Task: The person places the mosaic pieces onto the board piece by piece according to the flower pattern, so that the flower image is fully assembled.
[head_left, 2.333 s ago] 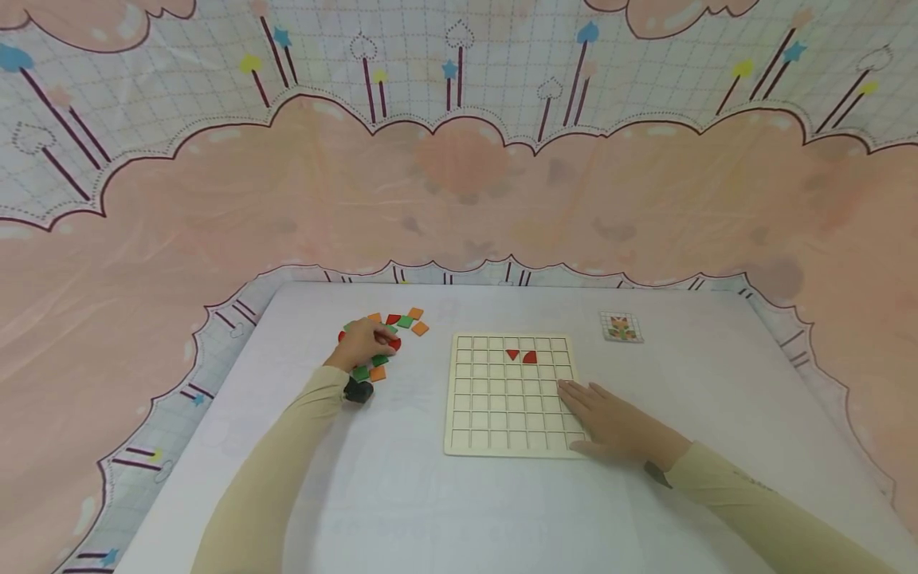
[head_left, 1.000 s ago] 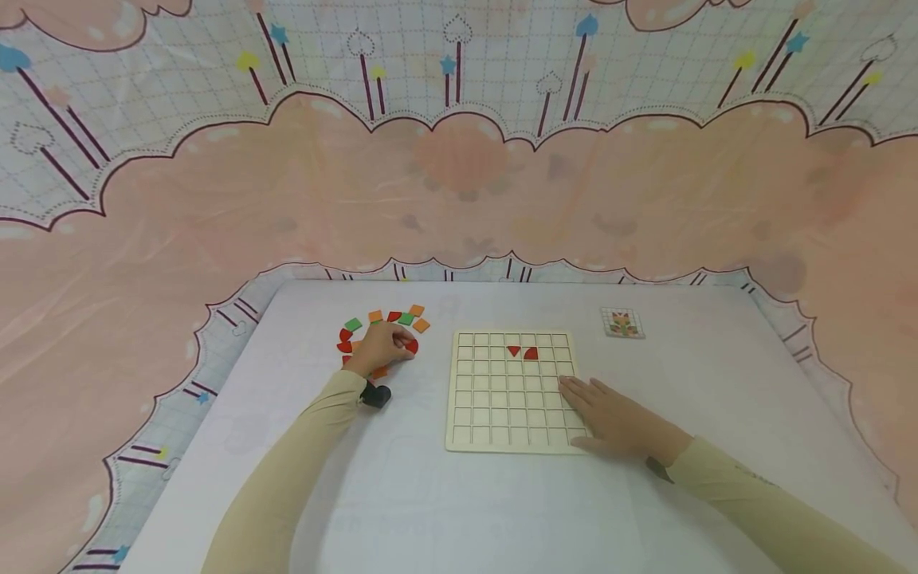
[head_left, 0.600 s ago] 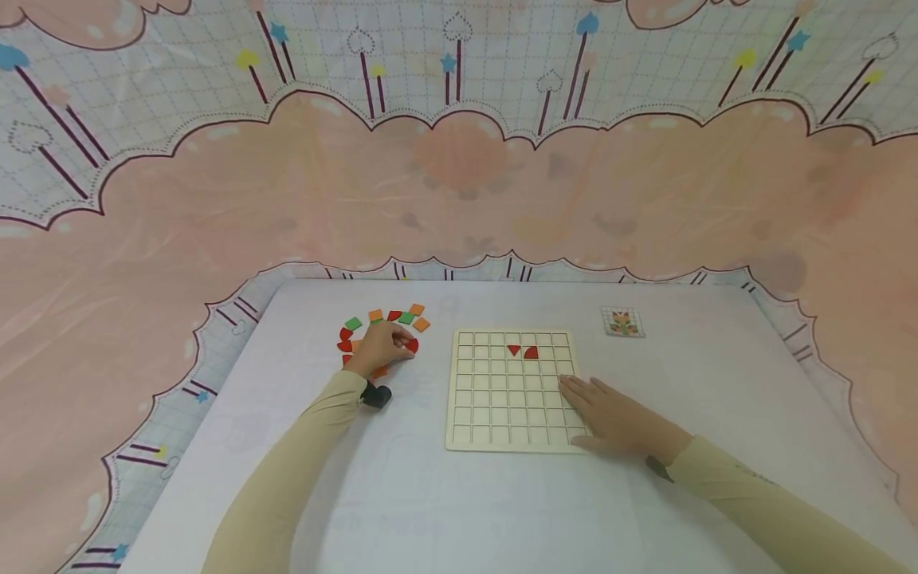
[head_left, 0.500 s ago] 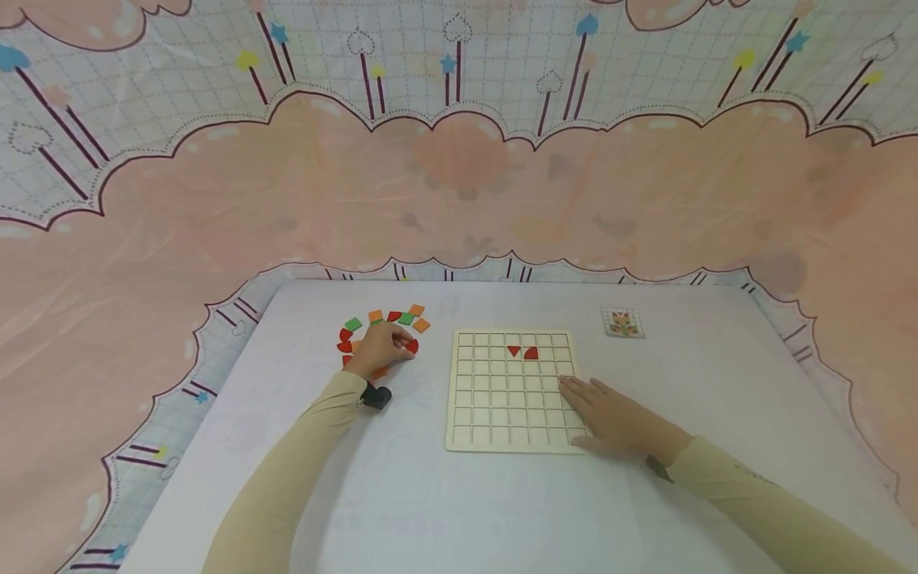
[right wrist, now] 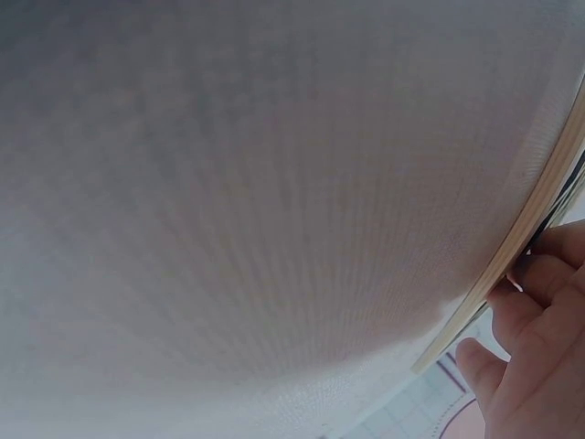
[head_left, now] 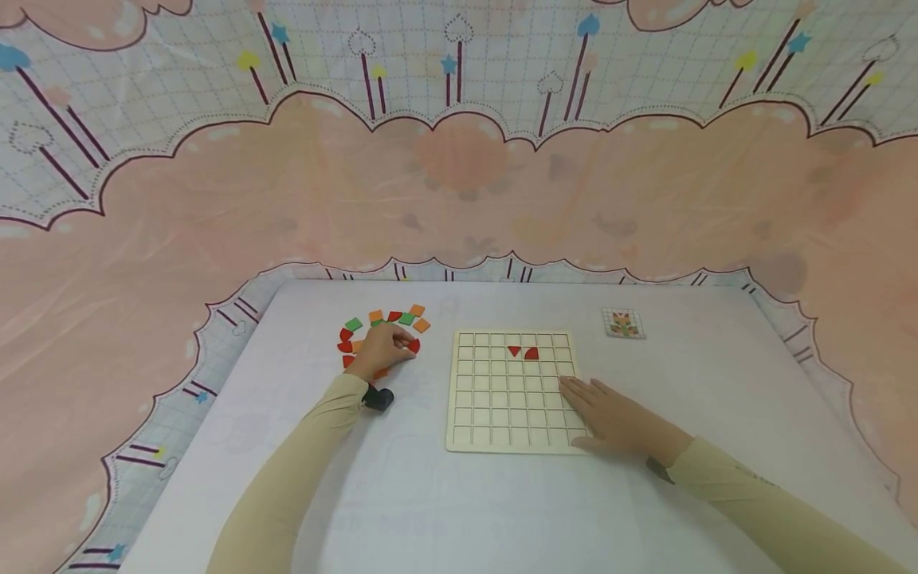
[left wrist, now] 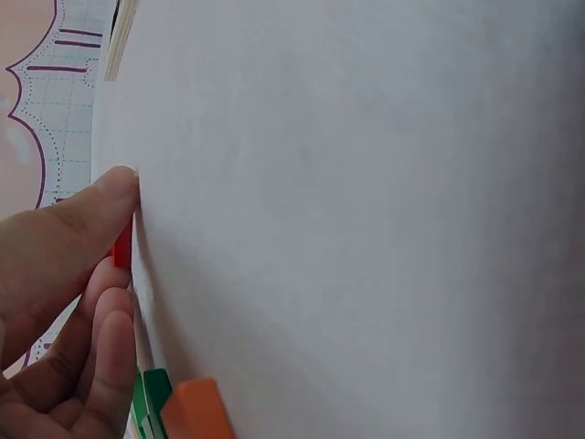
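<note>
My left hand (head_left: pixel 376 351) is over a loose spread of small tiles, its thumb and fingertips pinching a red quarter-circle tile (head_left: pixel 414 345) low over the white table. In the left wrist view the red tile's edge (left wrist: pixel 122 247) shows between thumb and finger. To the right lies a pale wooden grid board (head_left: pixel 498 416). A red triangle tile (head_left: pixel 514 351) and another red quarter-circle tile (head_left: pixel 531 353) sit in its upper cells. My right hand (head_left: pixel 617 418) rests, fingers extended, on the board's right edge; the right wrist view shows fingers at the board's side (right wrist: pixel 512 242).
Several orange, green and red tiles lie around my left hand, among them an orange tile (head_left: pixel 421 325) and a green tile (head_left: pixel 354 324); some are hidden beneath the hand. A small picture card (head_left: pixel 623 323) with a flower-like pattern lies behind the board's right side.
Compared with the oldest frame, my left hand has shifted rightward with the red quarter-circle tile, away from the pile. Over the last half second it barely moves. My right hand stays on the board.
</note>
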The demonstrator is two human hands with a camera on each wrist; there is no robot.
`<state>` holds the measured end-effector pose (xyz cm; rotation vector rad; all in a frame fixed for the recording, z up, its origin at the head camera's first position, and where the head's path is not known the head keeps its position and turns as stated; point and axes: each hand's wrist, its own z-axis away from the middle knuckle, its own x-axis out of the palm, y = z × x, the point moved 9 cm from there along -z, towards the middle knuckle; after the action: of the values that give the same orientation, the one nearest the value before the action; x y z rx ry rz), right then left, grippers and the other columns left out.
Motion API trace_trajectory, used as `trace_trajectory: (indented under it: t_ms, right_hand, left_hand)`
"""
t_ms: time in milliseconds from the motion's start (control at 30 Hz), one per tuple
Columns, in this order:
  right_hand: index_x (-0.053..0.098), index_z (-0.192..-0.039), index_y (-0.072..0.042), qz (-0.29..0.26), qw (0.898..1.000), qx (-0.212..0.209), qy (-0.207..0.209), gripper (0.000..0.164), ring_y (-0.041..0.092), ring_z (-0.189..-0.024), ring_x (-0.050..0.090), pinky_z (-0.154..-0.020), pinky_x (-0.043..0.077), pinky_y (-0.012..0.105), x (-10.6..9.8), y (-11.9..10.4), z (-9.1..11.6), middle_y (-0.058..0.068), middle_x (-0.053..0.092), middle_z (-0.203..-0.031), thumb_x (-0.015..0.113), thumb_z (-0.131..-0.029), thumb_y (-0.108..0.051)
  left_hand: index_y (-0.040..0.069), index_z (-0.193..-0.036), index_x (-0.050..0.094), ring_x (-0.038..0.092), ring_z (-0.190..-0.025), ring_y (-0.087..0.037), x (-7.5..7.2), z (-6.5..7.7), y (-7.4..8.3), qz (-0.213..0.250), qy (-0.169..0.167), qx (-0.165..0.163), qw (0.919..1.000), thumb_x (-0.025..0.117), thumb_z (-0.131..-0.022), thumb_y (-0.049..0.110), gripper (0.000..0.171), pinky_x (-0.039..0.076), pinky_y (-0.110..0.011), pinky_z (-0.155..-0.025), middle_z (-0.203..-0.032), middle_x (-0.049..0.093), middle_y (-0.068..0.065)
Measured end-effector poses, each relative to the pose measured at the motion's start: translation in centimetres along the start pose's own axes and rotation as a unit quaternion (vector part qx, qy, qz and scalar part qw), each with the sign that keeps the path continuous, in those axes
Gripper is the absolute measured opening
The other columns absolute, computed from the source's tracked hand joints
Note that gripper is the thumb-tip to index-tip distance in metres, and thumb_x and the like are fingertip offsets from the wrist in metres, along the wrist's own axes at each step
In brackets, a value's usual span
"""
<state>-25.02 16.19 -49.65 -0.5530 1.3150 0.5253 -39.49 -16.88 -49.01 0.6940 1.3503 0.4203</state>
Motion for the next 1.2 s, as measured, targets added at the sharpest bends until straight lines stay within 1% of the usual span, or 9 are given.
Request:
trace_trajectory:
  t_ms: [167, 267, 400, 500, 600, 700, 933, 1067, 1200]
  right_hand:
    - [0.023, -0.148, -0.003, 0.003, 1.000, 0.000, -0.001, 0.080, 0.028, -0.144, 0.023, -0.115, 0.022, 0.048, 0.2, 0.1, 0.0, 0.012, 0.023, -0.156, 0.049, -0.091, -0.053]
    - [0.023, -0.148, -0.003, 0.000, 1.000, -0.001, 0.000, 0.080, 0.029, -0.144, 0.023, -0.115, 0.022, 0.048, 0.2, 0.2, 0.0, 0.012, 0.022, -0.156, 0.049, -0.092, -0.052]
    - [0.022, -0.148, -0.003, -0.001, 1.000, -0.001, -0.002, 0.080, 0.029, -0.144, 0.022, -0.115, 0.021, 0.048, 0.3, 0.2, 0.0, 0.012, 0.021, -0.156, 0.048, -0.092, -0.053]
    - [0.023, -0.148, -0.002, 0.002, 1.000, -0.006, 0.002, 0.080, 0.030, -0.143, 0.023, -0.115, 0.022, 0.049, 0.2, 0.0, 0.0, 0.013, 0.022, -0.156, 0.049, -0.092, -0.052]
    - [0.024, -0.147, 0.000, 0.005, 1.000, -0.012, 0.008, 0.079, 0.031, -0.143, 0.024, -0.114, 0.023, 0.050, 0.0, -0.2, 0.1, 0.014, 0.023, -0.155, 0.049, -0.092, -0.051]
    - [0.023, -0.148, -0.001, 0.007, 1.000, -0.008, 0.005, 0.080, 0.030, -0.143, 0.024, -0.115, 0.023, 0.049, 0.1, -0.1, 0.1, 0.014, 0.023, -0.156, 0.049, -0.092, -0.052]
    - [0.021, -0.149, -0.002, 0.007, 1.000, -0.003, 0.000, 0.080, 0.029, -0.144, 0.022, -0.115, 0.022, 0.048, 0.1, 0.0, 0.0, 0.012, 0.021, -0.156, 0.048, -0.092, -0.053]
    - [0.021, -0.149, -0.003, 0.008, 1.000, -0.002, -0.002, 0.080, 0.028, -0.144, 0.022, -0.115, 0.022, 0.048, 0.1, -0.1, 0.0, 0.012, 0.021, -0.156, 0.048, -0.092, -0.053]
    - [0.021, -0.149, -0.003, 0.007, 1.000, -0.002, -0.002, 0.080, 0.028, -0.144, 0.023, -0.115, 0.022, 0.048, 0.0, -0.1, 0.0, 0.012, 0.022, -0.156, 0.048, -0.092, -0.053]
  left_hand:
    - [0.001, -0.100, 0.071, 0.055, -0.078, -0.018, 0.1, 0.0, 0.2, -0.001, 0.001, -0.008, 1.0000, 0.077, -0.076, 0.012, 0.028, 0.046, -0.023, -0.069, -0.088, 0.067, -0.011]
    - [0.001, -0.102, 0.071, 0.054, -0.078, -0.017, 0.4, -0.1, 0.3, 0.008, 0.002, -0.011, 0.9999, 0.077, -0.076, 0.013, 0.029, 0.045, -0.022, -0.069, -0.089, 0.067, -0.010]
    - [0.002, -0.102, 0.071, 0.056, -0.079, -0.017, 0.9, -0.1, 1.0, 0.026, 0.017, -0.005, 0.9995, 0.077, -0.076, 0.013, 0.029, 0.047, -0.023, -0.071, -0.091, 0.067, -0.010]
    - [0.002, -0.102, 0.071, 0.057, -0.080, -0.017, 1.4, -0.1, 2.0, 0.029, 0.030, -0.004, 0.9991, 0.077, -0.076, 0.012, 0.028, 0.047, -0.024, -0.071, -0.092, 0.068, -0.010]
    - [0.003, -0.102, 0.071, 0.057, -0.079, -0.016, 2.1, -0.3, 2.9, 0.028, 0.035, -0.006, 0.9990, 0.077, -0.076, 0.012, 0.028, 0.045, -0.022, -0.069, -0.091, 0.067, -0.009]
    - [0.003, -0.101, 0.071, 0.057, -0.077, -0.015, 2.9, -0.4, 4.1, 0.037, 0.039, 0.000, 0.9986, 0.077, -0.076, 0.012, 0.027, 0.045, -0.021, -0.067, -0.089, 0.068, -0.009]
    - [0.004, -0.100, 0.072, 0.059, -0.075, -0.013, 5.0, -0.7, 6.4, 0.069, 0.032, 0.014, 0.9970, 0.079, -0.074, 0.015, 0.029, 0.047, -0.020, -0.066, -0.085, 0.069, -0.008]
    - [0.004, -0.099, 0.072, 0.061, -0.075, -0.014, 5.8, -0.9, 7.7, 0.073, 0.032, 0.029, 0.9964, 0.080, -0.073, 0.016, 0.030, 0.049, -0.022, -0.068, -0.086, 0.070, -0.009]
    - [0.002, -0.099, 0.072, 0.062, -0.075, -0.013, 6.7, -1.0, 9.0, 0.080, 0.022, 0.043, 0.9957, 0.080, -0.073, 0.014, 0.029, 0.050, -0.022, -0.069, -0.086, 0.071, -0.010]
